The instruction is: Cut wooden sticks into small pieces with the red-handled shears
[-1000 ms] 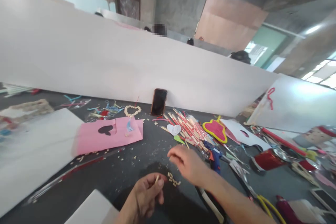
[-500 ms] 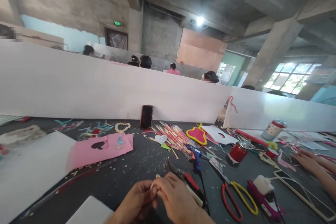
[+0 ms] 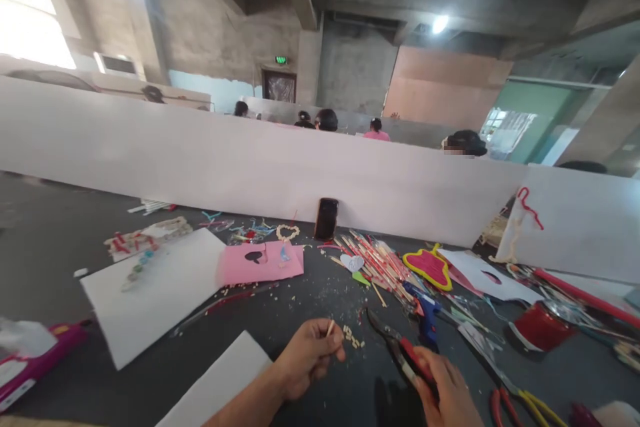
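Near the bottom centre, my left hand pinches a short, thin wooden stick between thumb and fingers. My right hand, lower right of it, is closed around the red handles of the pliers, whose dark jaws point up and left, apart from the stick. A few small cut wooden pieces lie on the dark table between the two hands. Beyond them, a pile of red and pale sticks is spread out, with a blue glue gun at its right end.
Pink felt and white sheets lie left. A phone leans on the white partition. Scissors, a red can and a yellow-edged pink shape are on the right. A purple power strip sits far left.
My hands have separated; my right hand has moved right and taken hold of the pliers. The view has turned left, so the scene sits further right, and the person's hands at right are out of view.
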`<state>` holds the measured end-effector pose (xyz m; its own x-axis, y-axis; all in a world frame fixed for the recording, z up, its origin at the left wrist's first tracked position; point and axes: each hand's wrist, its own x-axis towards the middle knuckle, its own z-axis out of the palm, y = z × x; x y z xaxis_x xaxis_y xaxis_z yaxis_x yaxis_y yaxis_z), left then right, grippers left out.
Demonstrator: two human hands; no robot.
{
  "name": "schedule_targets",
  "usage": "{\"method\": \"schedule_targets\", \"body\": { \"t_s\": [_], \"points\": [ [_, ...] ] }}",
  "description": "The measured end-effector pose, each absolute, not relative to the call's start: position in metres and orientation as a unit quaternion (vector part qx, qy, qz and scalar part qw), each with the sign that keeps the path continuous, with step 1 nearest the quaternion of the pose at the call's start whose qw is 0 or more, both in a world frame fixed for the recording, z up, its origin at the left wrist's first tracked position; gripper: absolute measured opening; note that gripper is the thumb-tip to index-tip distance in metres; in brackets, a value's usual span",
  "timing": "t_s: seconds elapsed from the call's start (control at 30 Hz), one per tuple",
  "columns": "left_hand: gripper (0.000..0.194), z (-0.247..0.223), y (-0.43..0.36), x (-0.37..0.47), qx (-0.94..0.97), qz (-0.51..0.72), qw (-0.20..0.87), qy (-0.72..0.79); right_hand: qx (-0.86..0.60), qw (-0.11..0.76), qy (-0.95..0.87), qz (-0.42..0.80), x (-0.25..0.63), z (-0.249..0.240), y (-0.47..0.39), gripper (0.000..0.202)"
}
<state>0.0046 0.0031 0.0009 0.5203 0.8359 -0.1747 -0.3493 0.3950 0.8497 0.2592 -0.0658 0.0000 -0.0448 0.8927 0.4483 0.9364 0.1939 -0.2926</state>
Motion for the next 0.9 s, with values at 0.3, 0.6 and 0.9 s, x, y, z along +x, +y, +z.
{"method": "schedule_targets", "body": {
  "t_s": [0.3, 0.6, 0.9],
  "points": [
    [0.028, 0.001, 0.007, -0.001, 0.354, 0.36, 0.811, 0.296, -0.632, 0.151, -0.755, -0.083, 0.263, -0.009, -0.071, 0.027],
    [0.025, -0.001, 0.009, -0.003, 0.327, 0.359, 0.825, 0.289, -0.608, 0.128, -0.776, -0.106, 0.264, -0.015, -0.043, 0.024],
    [0.026, 0.003, 0.01, -0.003, 0.305, 0.353, 0.835, 0.292, -0.714, 0.272, -0.553, 0.333, 0.266, 0.023, -0.049, 0.026]
  ]
}}
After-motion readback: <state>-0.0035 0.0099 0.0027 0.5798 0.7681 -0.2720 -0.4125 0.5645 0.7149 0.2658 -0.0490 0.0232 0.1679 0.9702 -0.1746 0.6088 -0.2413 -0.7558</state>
